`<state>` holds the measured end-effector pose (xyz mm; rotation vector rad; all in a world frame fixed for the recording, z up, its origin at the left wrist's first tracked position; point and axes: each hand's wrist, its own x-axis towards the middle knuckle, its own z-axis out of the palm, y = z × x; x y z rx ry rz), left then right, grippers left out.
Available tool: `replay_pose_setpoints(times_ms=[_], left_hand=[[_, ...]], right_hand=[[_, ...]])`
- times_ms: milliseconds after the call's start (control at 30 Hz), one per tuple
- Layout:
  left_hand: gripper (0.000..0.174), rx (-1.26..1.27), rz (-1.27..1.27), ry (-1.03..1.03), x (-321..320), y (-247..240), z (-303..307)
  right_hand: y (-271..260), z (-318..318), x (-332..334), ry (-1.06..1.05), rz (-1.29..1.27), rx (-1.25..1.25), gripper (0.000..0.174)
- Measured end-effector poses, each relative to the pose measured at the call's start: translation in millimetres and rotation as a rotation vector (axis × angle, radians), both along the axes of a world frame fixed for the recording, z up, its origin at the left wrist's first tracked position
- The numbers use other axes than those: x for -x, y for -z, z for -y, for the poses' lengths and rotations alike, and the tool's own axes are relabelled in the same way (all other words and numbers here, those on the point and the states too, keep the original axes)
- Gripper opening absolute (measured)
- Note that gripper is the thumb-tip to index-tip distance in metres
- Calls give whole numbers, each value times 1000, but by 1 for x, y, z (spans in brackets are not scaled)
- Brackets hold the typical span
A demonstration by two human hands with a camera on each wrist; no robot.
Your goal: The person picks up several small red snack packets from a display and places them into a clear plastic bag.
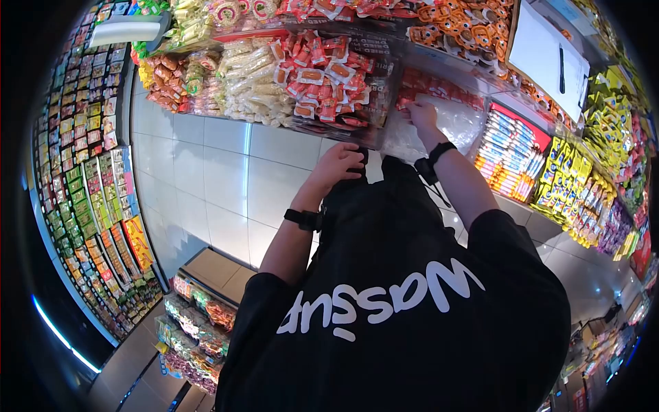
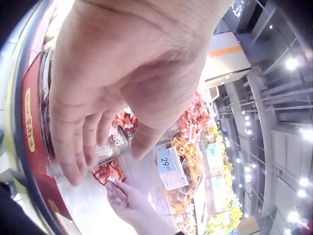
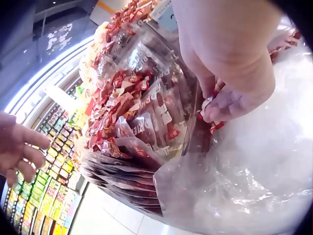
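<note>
The right hand [image 1: 423, 118] reaches into a clear-lined bin [image 1: 449, 130] with red packets [image 1: 439, 84] along its back. In the right wrist view the right hand's [image 3: 230, 73] fingers pinch a small red and white packet [image 3: 215, 122] beside the bin's divider. The left hand [image 1: 338, 165] hangs in front of the neighbouring bin of red packets [image 1: 326, 79], fingers loosely bent, holding nothing. Seen from the left wrist, the left hand [image 2: 127, 73] is in front of the bins, with the right hand [image 2: 132, 205] beyond it at red packets [image 2: 107, 172].
Bins of pale wrapped sticks [image 1: 250, 82] and orange packets [image 1: 473, 27] surround the work. Blue, white and orange packs [image 1: 508, 154] stand to the right. A white sheet with a black pen [image 1: 561, 69] lies at upper right. Wall racks [image 1: 89, 178] line the left.
</note>
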<state>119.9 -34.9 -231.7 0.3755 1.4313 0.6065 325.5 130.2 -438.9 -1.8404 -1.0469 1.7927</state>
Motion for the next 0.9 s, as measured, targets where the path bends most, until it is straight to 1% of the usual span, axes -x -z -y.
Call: replay_pose_setpoints(times_ms=[67,167,267,367,467,567,667,767,867,900], left_hand=[[45,2,-10,-4,5,-3,4],[44,-6,-23,-32,16,-9,11],[43,-12,-30,-66,28,-13,19],[43,-19,-33,-99,42,-15,24],[43,-39,-21,-107,60,-14,26],[43,-49,-6,-91,80,-13,23],[42,-53,5,-51,105,-10,10],[40,-46,34,17,132,-1,-3],[38,-40,63,79,162,4,-12],[38,-36,72,97,171,6,-13]], right_hand=[[14,-6,12,-131,245,-55,21],[-7,-10,18,-319,476,-313,26],[12,-19,16,-434,586,-336,31],[11,-23,17,-510,678,-277,34],[-5,-26,21,-559,713,-167,37],[1,-26,19,-536,677,-184,39],[-24,-13,17,-418,615,-344,39],[-12,-10,24,-293,736,-394,37],[8,-17,33,-283,700,-346,33],[6,-18,37,-275,725,-356,32]])
